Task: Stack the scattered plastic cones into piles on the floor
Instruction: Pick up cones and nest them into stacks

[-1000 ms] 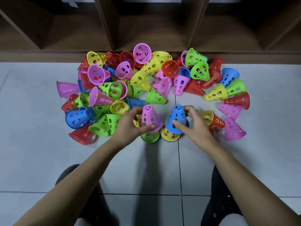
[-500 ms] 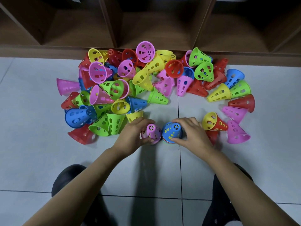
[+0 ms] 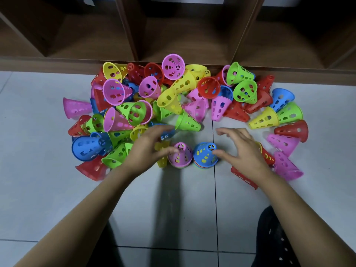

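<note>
Two short piles stand upright on the tiled floor. A pink cone (image 3: 180, 155) tops the left pile, over a green one. A blue cone (image 3: 205, 155) tops the right pile, with yellow showing through its holes. My left hand (image 3: 148, 149) hovers just left of the pink pile, fingers spread and blurred, holding nothing. My right hand (image 3: 240, 149) hovers just right of the blue pile, fingers spread, its thumb near the blue cone. Behind them lies a heap of scattered cones (image 3: 169, 97) in pink, yellow, green, red and blue.
A brown wooden shelf unit (image 3: 188, 35) with open compartments runs along the far edge of the heap. A yellow cone (image 3: 161, 157) lies under my left hand. Red cones (image 3: 244, 178) lie under my right wrist. My knees (image 3: 279, 237) are at the bottom.
Both hands pressed the pink and blue cones down onto their piles, then let go. They now lift away, spread open, toward the heap.
</note>
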